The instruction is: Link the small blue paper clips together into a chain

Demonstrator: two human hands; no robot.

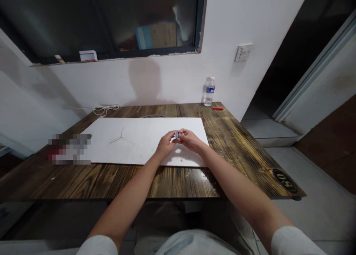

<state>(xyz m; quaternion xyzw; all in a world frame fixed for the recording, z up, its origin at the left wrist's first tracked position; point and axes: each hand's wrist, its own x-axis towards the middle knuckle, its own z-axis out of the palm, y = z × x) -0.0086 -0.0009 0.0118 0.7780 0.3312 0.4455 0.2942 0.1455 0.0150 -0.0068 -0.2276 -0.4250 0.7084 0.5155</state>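
Over the right part of a white board (139, 151), my two hands meet at a small blue-grey object (176, 135), too small to name. My left hand (167, 143) pinches it from the left side. Fingers of my right hand (189, 139) close on it from the right, with the fingertips of both hands close together. A few thin dark wires (121, 137), joined at one point and spread apart, lie on the board to the left of my hands.
The board rests on a dark wooden table (233, 151). Along its back stand a water bottle (209, 92), a red pen-like stick (217, 108) and a white cable (104, 108). A blurred-out patch (71, 149) covers something at the left. A socket (243, 52) is on the wall.
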